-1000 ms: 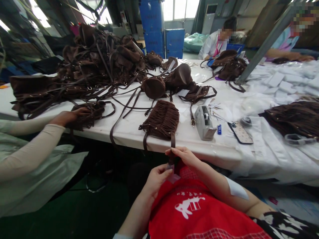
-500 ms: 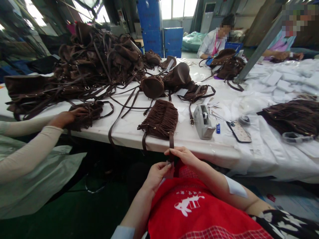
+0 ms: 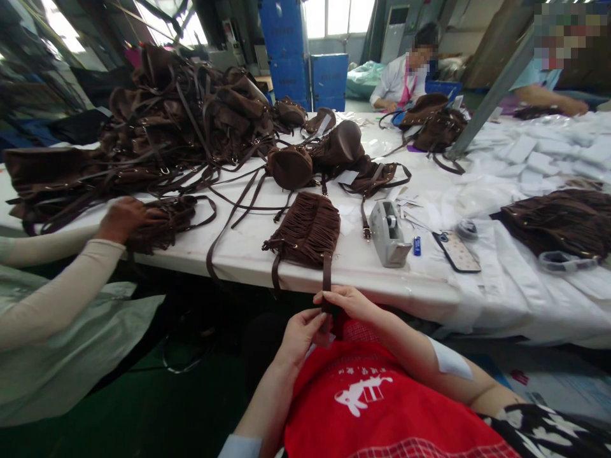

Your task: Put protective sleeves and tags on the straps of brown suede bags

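Observation:
A brown fringed bag [image 3: 305, 230] lies at the near edge of the white table [image 3: 248, 254]. Its brown strap [image 3: 327, 277] hangs over the edge into my lap. My right hand [image 3: 347, 301] pinches the strap just below the table edge. My left hand [image 3: 300, 334] is closed around the strap's lower end, with a small clear piece of film or tape against it. Both hands sit close together above my red apron.
A big heap of brown bags and straps [image 3: 157, 127] fills the far left. A co-worker's hand [image 3: 121, 217] rests on a bag at the left. A grey tape dispenser [image 3: 387, 233], blue lighter [image 3: 417, 246] and phone [image 3: 456, 251] lie to the right; two people sit at the far side.
My left hand has moved up to the strap end beside my right hand, and the clear piece is now mostly covered. The co-worker's hand has shifted slightly on its bag.

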`<control>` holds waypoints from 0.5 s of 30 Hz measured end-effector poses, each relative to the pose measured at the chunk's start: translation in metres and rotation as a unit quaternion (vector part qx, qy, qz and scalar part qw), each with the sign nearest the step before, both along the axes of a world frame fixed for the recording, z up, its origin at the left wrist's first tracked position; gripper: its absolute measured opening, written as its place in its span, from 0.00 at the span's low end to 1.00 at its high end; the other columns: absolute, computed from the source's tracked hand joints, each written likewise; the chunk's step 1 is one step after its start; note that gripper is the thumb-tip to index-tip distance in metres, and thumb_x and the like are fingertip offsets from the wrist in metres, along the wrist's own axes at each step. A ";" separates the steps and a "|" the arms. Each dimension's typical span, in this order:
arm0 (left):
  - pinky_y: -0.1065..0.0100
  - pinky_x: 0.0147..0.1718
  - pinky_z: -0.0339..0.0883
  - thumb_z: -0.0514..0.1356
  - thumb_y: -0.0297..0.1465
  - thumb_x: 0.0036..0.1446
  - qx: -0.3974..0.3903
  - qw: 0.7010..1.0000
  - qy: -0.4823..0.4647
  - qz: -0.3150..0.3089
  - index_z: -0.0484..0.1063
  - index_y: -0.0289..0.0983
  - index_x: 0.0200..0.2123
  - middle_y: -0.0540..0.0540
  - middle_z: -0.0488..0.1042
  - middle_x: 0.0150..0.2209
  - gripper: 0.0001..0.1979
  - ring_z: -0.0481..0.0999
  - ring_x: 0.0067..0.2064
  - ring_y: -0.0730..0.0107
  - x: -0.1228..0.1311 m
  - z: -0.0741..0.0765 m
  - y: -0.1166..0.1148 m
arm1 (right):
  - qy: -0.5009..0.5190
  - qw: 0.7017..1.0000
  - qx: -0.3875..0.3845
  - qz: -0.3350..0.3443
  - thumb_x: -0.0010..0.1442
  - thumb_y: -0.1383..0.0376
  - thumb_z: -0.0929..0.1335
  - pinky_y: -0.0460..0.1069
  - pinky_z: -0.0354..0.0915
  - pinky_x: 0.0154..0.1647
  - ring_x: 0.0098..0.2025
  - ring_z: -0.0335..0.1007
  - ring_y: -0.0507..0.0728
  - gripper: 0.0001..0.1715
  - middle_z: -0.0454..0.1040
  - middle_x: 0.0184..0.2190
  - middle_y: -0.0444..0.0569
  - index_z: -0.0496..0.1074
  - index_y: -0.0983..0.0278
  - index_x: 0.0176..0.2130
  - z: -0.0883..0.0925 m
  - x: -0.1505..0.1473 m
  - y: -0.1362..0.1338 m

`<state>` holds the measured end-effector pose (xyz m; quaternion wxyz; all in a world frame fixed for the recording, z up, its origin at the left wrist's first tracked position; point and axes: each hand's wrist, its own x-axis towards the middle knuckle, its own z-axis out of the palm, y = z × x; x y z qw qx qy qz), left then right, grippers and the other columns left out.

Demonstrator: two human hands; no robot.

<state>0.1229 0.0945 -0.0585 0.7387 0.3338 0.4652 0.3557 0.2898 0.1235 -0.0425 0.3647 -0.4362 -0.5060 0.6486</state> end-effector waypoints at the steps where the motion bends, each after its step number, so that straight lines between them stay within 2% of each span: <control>1: 0.70 0.30 0.69 0.70 0.40 0.43 0.005 1.000 0.002 0.002 0.79 0.31 0.35 0.43 0.80 0.29 0.19 0.77 0.29 0.68 0.000 0.000 0.000 | 0.001 1.000 -0.012 0.004 0.56 0.46 0.67 0.50 0.65 0.40 0.35 0.71 0.55 0.28 0.78 0.34 0.50 0.79 0.67 0.39 -0.001 -0.001 0.000; 3: 0.69 0.30 0.69 0.69 0.41 0.44 0.018 1.000 0.012 0.008 0.79 0.32 0.34 0.43 0.80 0.29 0.19 0.77 0.29 0.67 0.000 -0.002 -0.001 | -0.002 1.000 -0.021 0.004 0.55 0.45 0.67 0.49 0.65 0.38 0.33 0.70 0.54 0.30 0.77 0.33 0.50 0.79 0.67 0.40 -0.003 -0.002 -0.001; 7: 0.68 0.30 0.69 0.66 0.43 0.48 0.058 0.997 0.051 0.030 0.79 0.34 0.36 0.45 0.80 0.28 0.18 0.76 0.28 0.68 0.000 -0.005 -0.003 | -0.016 1.000 0.008 -0.021 0.54 0.45 0.67 0.50 0.65 0.42 0.36 0.71 0.55 0.29 0.78 0.34 0.50 0.79 0.66 0.39 -0.006 -0.002 0.000; 12: 0.71 0.32 0.68 0.65 0.40 0.50 0.128 0.985 0.110 0.045 0.79 0.34 0.31 0.47 0.78 0.27 0.14 0.75 0.31 0.69 0.000 -0.008 0.001 | -0.023 0.999 -0.007 -0.041 0.51 0.45 0.70 0.51 0.66 0.39 0.35 0.71 0.56 0.30 0.78 0.33 0.50 0.79 0.66 0.41 -0.007 -0.001 0.001; 15: 0.70 0.31 0.68 0.62 0.41 0.54 0.150 0.980 0.122 0.044 0.77 0.34 0.30 0.47 0.77 0.26 0.15 0.75 0.30 0.69 0.004 -0.007 0.002 | -0.008 0.998 -0.013 -0.060 0.51 0.46 0.70 0.51 0.66 0.41 0.35 0.71 0.56 0.28 0.78 0.33 0.51 0.80 0.66 0.40 -0.005 -0.001 0.000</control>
